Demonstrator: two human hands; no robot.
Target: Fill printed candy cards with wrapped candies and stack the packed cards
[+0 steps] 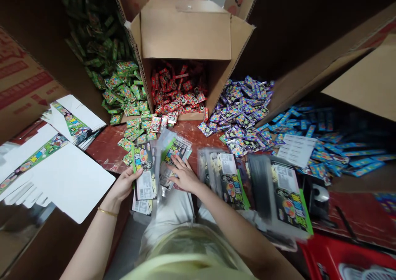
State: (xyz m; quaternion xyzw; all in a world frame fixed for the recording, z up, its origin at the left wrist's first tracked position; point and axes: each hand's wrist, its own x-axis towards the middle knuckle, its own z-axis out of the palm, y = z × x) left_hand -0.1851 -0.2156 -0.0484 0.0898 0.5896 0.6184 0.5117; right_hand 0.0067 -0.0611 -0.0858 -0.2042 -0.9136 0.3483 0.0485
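Observation:
My left hand [125,183] pinches the edge of a black and green printed plastic bag [145,168], held upright near the table's front edge. Just right of it, my right hand [184,175] lies with fingers spread on another clear printed bag [173,150]. A further bag [141,205] shows below the one in my left hand. Right of my right arm lie stacks of the same bags [229,181], and more bags [289,197] beyond them. Small green packets [133,131] lie just past my hands.
An open carton [185,32] holds red packets [177,90]. Purple packets [244,102] and blue packets [337,148] are heaped to the right, with a paper label sheet [297,148]. White printed cards [68,164] are stacked at left. Tall cardboard walls stand on both sides.

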